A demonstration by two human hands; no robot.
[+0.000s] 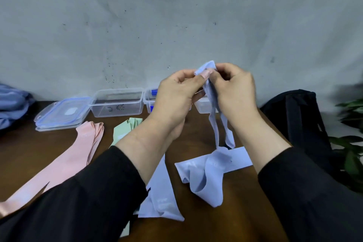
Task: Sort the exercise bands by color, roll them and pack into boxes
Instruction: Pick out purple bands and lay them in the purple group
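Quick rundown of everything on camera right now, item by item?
held band: 1, blue, pinched by both hands, tail hanging to table
loose blue bands: at least 2, on table, centre
pink bands: count unclear, left
green bands: count unclear, behind left arm
clear boxes: 3 partly seen, open, by wall
lids: stacked, blue-trimmed, far left
black bag: 1, right
plant: green, right edge
table: brown
left hand
right hand

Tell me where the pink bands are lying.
Head view: the pink bands lie on the table's left side, beside the green bands, in front of the stacked lids.
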